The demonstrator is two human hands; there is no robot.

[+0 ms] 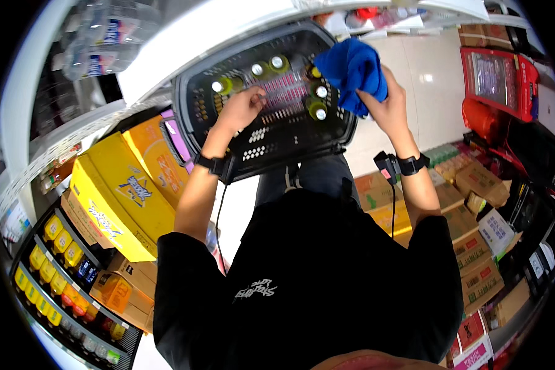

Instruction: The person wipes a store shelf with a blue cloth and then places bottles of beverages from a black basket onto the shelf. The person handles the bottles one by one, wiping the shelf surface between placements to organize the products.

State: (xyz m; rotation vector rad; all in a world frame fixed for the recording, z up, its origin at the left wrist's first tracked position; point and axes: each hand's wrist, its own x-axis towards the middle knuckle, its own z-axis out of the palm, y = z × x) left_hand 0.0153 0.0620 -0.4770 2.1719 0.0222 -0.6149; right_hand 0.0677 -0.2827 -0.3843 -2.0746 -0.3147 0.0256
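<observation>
A black plastic basket (277, 138) with perforated sides lies before me, several green bottles with white caps (277, 62) standing in it. Over its left middle reaches my left hand (240, 108), fingers curled; whether they hold anything I cannot tell. A crumpled blue cloth (354, 74) is held in my right hand (384, 99) at the basket's upper right edge. Just beside the cloth, a bottle with a yellow cap (315, 72) is partly covered. Both wrists wear black straps with small devices.
A white shelf edge (166, 55) runs above the basket. Yellow cartons (115, 194) stand at the left, over a rack of packaged drinks (60, 273). Cardboard boxes (476, 273) are stacked at the right, with a red box (499, 83) farther up on the tiled floor (425, 101).
</observation>
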